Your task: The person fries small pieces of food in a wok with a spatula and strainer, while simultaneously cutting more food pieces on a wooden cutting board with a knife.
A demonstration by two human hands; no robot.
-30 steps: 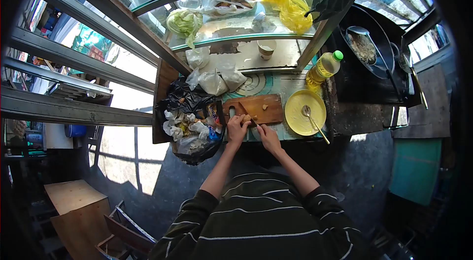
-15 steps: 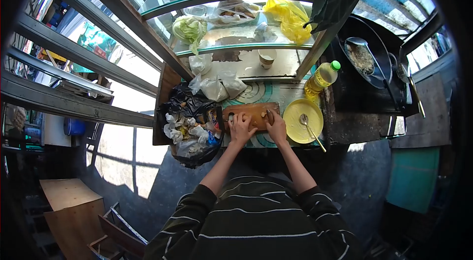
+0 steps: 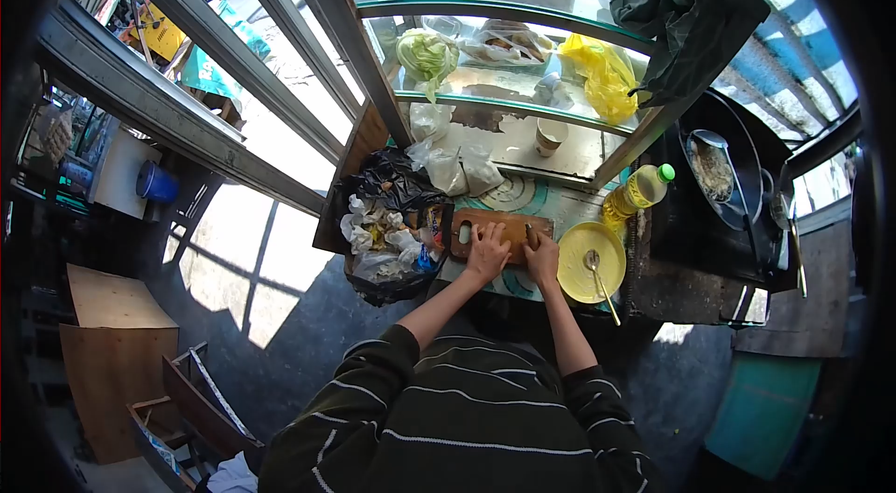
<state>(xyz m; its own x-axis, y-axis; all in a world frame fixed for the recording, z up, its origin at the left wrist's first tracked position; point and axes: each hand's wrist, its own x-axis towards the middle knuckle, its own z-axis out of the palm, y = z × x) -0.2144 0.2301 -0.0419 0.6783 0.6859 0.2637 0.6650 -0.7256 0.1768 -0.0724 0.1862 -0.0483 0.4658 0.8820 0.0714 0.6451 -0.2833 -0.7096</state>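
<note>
A brown wooden cutting board (image 3: 485, 223) with a handle slot at its left end lies on the counter. My left hand (image 3: 488, 255) rests on the board, fingers spread and pointing away from me. At the board's right end, my right hand (image 3: 542, 260) is closed around a dark, narrow object (image 3: 532, 234); its kind is not clear. Close by on the right stands a yellow bowl (image 3: 581, 280) with a spoon (image 3: 600, 280) in it. Left of the board, a black plastic bag (image 3: 387, 183) holds crumpled wrappers and scraps.
An oil bottle (image 3: 638, 192) with a green cap stands behind the bowl. Bags of white stuff (image 3: 450, 173) and a paper cup (image 3: 551, 135) are at the back. Cabbage (image 3: 427, 56) and a yellow bag (image 3: 599, 73) sit on the glass shelf. A wok (image 3: 714, 180) is at right.
The camera view has turned and shifted, so the counter appears farther right and tilted. My left hand has moved off the board's handle slot. My right hand still grips the dark object.
</note>
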